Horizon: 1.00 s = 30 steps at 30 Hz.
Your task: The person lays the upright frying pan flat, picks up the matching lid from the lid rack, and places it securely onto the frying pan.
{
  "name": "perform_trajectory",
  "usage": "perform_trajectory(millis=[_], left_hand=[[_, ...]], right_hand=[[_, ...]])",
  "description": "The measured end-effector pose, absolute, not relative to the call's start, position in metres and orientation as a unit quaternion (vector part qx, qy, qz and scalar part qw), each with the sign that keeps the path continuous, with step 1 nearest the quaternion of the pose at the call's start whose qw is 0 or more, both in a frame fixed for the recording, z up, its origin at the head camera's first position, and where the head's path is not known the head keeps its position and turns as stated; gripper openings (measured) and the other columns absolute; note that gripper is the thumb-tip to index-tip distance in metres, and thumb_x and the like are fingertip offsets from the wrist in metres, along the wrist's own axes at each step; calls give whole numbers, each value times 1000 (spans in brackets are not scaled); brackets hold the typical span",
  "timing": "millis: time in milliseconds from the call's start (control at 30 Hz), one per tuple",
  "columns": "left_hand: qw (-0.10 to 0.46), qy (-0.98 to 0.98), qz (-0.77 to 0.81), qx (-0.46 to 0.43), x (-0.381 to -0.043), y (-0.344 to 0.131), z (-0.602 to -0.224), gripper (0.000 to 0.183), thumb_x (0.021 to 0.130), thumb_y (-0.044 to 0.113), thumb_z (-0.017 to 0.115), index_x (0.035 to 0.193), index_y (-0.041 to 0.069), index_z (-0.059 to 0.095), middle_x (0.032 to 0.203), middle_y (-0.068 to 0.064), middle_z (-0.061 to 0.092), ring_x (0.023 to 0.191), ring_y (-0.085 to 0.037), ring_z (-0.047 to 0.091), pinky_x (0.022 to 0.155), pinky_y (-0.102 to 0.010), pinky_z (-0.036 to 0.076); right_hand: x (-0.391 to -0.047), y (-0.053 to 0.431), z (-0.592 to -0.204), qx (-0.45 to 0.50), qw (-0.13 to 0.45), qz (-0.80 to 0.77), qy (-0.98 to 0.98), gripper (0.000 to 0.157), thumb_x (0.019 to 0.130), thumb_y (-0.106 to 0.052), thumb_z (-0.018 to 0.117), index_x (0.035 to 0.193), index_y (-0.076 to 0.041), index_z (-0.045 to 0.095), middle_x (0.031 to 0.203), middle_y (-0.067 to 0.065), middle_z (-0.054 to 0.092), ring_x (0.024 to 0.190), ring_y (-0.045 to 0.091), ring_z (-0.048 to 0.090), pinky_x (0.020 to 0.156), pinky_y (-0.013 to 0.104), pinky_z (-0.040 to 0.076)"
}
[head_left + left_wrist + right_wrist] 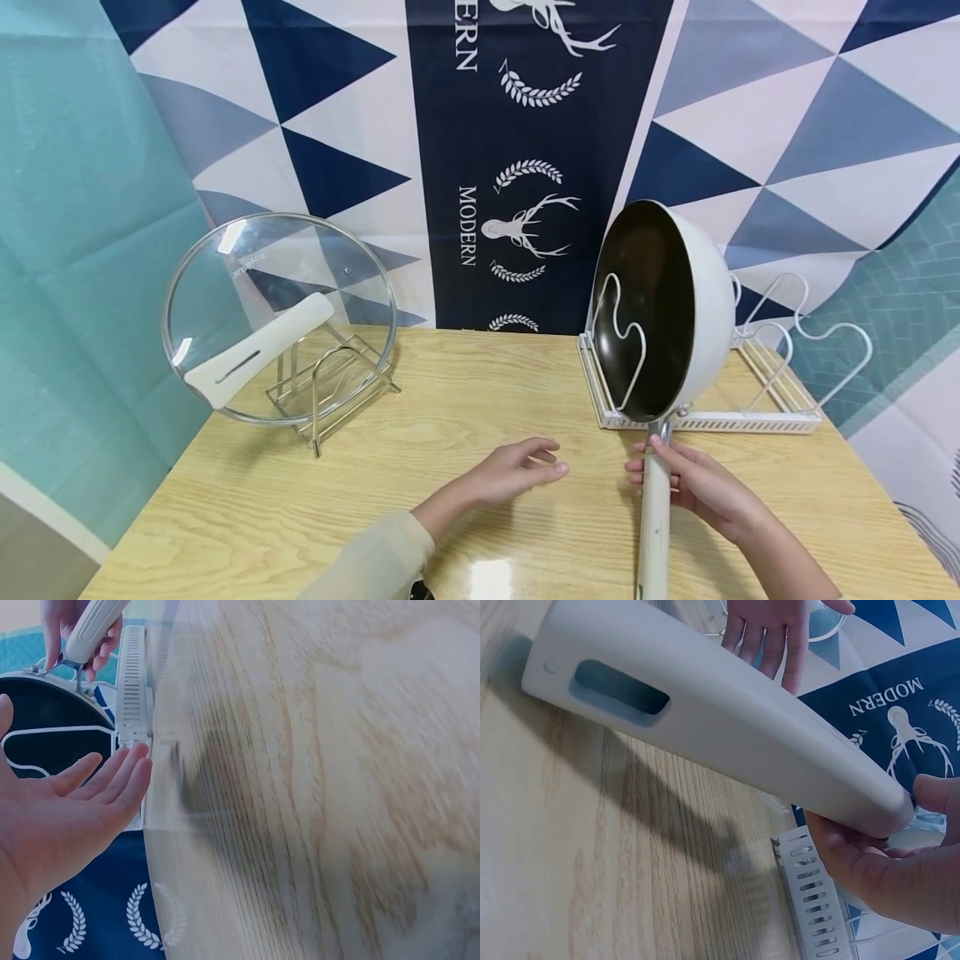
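Note:
A white wok with a dark inside stands on edge in the white wire rack at the right. Its long cream handle points toward me, clear of the table surface in the right wrist view. My right hand grips the handle close to the wok's body, thumb on one side and fingers on the other. To its left, my left hand hovers over the wooden table with relaxed fingers and holds nothing. The left wrist view shows that hand with its fingers extended.
On the left, a glass lid with a white handle leans upright in a metal wire stand. Patterned cloth hangs behind the wooden table. More wire loops of the white rack stick up right of the wok.

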<state>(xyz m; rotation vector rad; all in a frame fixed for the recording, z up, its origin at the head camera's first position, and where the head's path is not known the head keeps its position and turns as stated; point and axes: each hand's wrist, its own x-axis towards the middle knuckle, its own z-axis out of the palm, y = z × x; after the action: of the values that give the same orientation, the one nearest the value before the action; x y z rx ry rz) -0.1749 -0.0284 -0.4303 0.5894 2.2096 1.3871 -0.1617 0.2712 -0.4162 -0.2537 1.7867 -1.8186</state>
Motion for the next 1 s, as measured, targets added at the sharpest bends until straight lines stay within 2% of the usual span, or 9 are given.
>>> perform_trajectory(millis=[233, 700, 1000], left_hand=[[233, 807, 498, 218, -173, -25, -430, 55, 94, 44, 55, 139, 12, 48, 131, -6, 61, 118, -23, 61, 88, -26, 52], [252, 799, 496, 230, -168, -14, -437, 55, 94, 44, 54, 138, 11, 49, 128, -6, 63, 111, -18, 65, 81, -19, 52], [266, 780, 517, 232, -168, -6, -438, 54, 95, 41, 53, 138, 8, 48, 127, -11, 63, 104, -23, 68, 82, -24, 55]], right_hand=[[-161, 271, -417, -95, 289, -685, 662, 34, 106, -34, 25, 108, -34, 59, 104, -14, 71, 100, 2, 68, 85, 22, 55], [-160, 271, -419, -91, 294, -682, 664, 33, 106, -35, 25, 109, -31, 58, 104, -13, 71, 99, 3, 68, 85, 22, 55], [-162, 271, -418, -99, 290, -683, 663, 33, 106, -34, 25, 110, -31, 58, 105, -12, 71, 100, 3, 68, 85, 22, 55]])
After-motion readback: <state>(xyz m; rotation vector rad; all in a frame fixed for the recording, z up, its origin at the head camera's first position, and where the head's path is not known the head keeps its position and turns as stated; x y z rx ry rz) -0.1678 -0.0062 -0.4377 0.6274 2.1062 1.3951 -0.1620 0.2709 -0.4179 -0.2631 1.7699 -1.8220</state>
